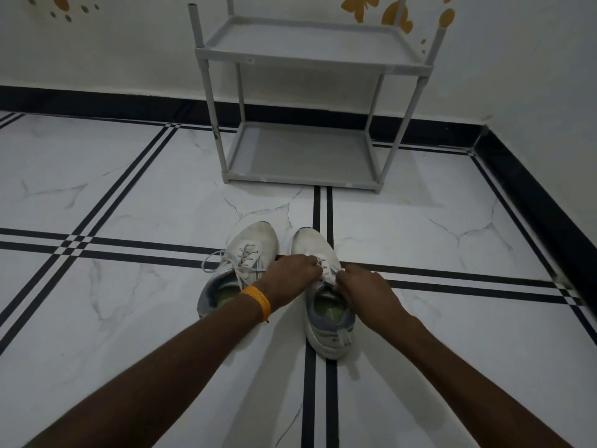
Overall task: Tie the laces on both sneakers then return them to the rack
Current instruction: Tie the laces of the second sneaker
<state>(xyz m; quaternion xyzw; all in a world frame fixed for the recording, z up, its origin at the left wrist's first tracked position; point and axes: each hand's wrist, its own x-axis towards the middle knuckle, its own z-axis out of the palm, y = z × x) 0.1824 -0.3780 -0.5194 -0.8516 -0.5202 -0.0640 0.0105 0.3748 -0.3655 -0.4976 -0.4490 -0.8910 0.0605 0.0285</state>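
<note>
Two white sneakers with grey heels stand side by side on the floor, toes pointing away from me. The left sneaker (250, 250) has loose white laces trailing to its left. Over the tongue of the right sneaker (326, 321), my left hand (290, 273), with an orange band on the wrist, and my right hand (361, 286) both pinch its laces (326, 270). My fingers hide most of those laces. Beyond the shoes stands the grey two-shelf rack (303, 176) against the wall, both shelves bare.
The floor is white marble tile with black double stripes. A black skirting runs along the white walls at the back and right, which carry orange butterfly and dot stickers.
</note>
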